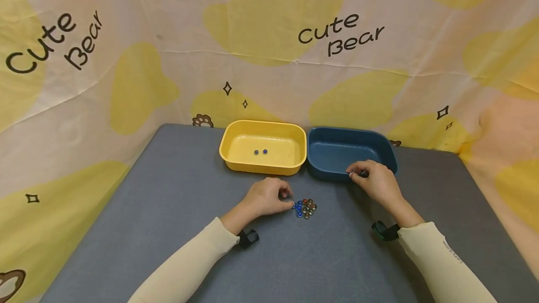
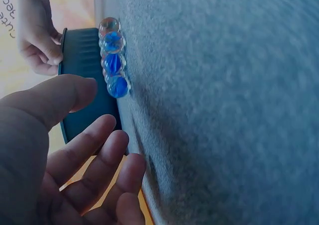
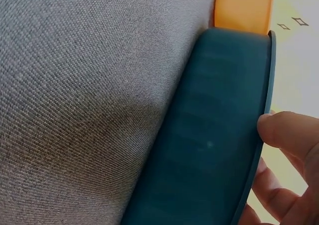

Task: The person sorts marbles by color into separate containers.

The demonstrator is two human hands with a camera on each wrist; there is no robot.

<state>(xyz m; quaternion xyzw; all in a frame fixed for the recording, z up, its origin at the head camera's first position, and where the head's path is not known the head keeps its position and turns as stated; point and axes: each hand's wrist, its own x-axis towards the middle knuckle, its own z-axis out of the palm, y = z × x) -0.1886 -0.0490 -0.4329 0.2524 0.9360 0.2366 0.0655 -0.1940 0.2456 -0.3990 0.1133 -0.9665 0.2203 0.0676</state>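
Observation:
Just left of a cluster of glass marbles on the table, my left hand has its thumb and fingers apart. Nothing shows between them in the left wrist view. Blue marbles sit closest to that hand; amber and clear ones lie behind. My right hand is at the near rim of the dark blue tray. In the right wrist view its thumb overlaps the rim, with bent fingers beyond it. Whether a marble is between the fingertips cannot be made out.
A yellow tray stands against the blue tray's left side, with two small blue marbles on its floor. Both trays are at the back of the grey table. A printed cloth hangs behind them.

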